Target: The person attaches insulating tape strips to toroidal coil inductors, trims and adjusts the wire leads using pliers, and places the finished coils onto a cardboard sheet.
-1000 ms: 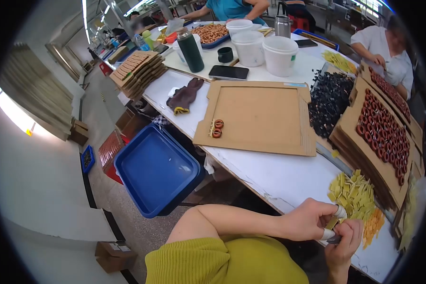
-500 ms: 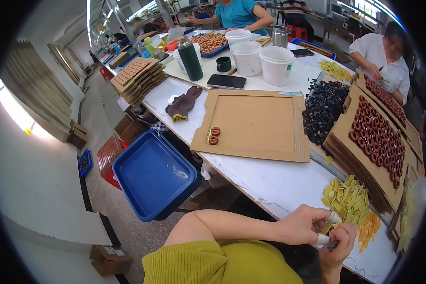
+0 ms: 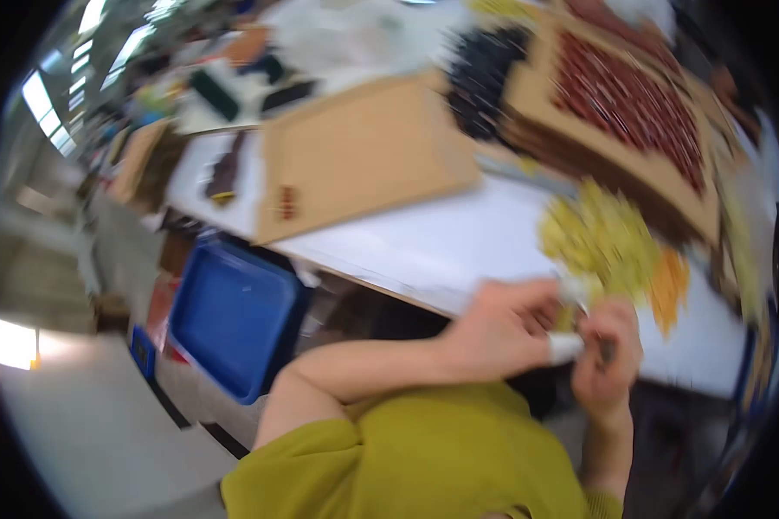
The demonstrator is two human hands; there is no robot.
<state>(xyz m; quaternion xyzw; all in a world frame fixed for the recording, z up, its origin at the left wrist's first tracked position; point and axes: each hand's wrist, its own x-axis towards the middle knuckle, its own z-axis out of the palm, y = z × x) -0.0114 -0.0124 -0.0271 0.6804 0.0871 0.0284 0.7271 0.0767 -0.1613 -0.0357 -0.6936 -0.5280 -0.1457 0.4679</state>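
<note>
Both hands meet in front of my chest at the table's near edge. My left hand [image 3: 502,333], with white covers on its thumb and finger, is closed in a pinch; a small yellowish piece appears between these tips. Beside it, my right hand [image 3: 610,350] is curled round a thin dark tool [image 3: 608,350], whose kind is blurred and mostly hidden. Just beyond the hands lies a heap of flat yellow pieces [image 3: 601,242], with orange pieces [image 3: 668,290] to its right.
A cardboard tray [image 3: 363,156] bears a few red-brown rings [image 3: 286,203] at its left corner. Stacked cardboard trays [image 3: 528,86] carry many red-brown rings [image 3: 627,95]. Black pieces [image 3: 486,78] lie between. A blue tub [image 3: 234,311] stands left of the table, below a dark glove [image 3: 225,169].
My view has swung and blurred, so the table's things sit higher and further left. My hands stay together, still closed.
</note>
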